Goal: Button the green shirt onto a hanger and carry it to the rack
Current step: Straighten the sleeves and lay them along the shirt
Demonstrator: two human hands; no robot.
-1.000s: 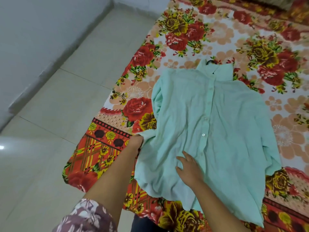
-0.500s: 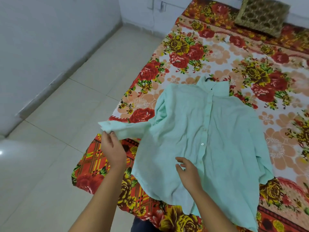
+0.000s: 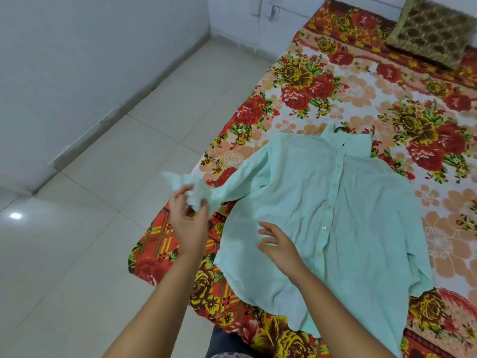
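The green shirt [image 3: 335, 218] lies flat and buttoned on the flowered bedspread [image 3: 322, 83], collar at the far end. A black hanger hook [image 3: 340, 128] pokes out of the collar; the rest of the hanger is hidden inside. My left hand [image 3: 188, 218] holds the cuff end of the shirt's left sleeve, stretched out over the bed's edge and blurred by motion. My right hand [image 3: 278, 244] hovers with spread fingers just above the shirt's lower front, holding nothing.
A pale tiled floor [image 3: 103, 177] runs left of the bed up to grey walls. A brown patterned cushion [image 3: 433, 29] lies at the bed's far right corner. A wall socket [image 3: 273, 11] sits beyond the bed. No rack is in view.
My left hand has pulled the sleeve out from the shirt's side toward the left and raised it. My right hand has lifted off the shirt front with fingers apart.
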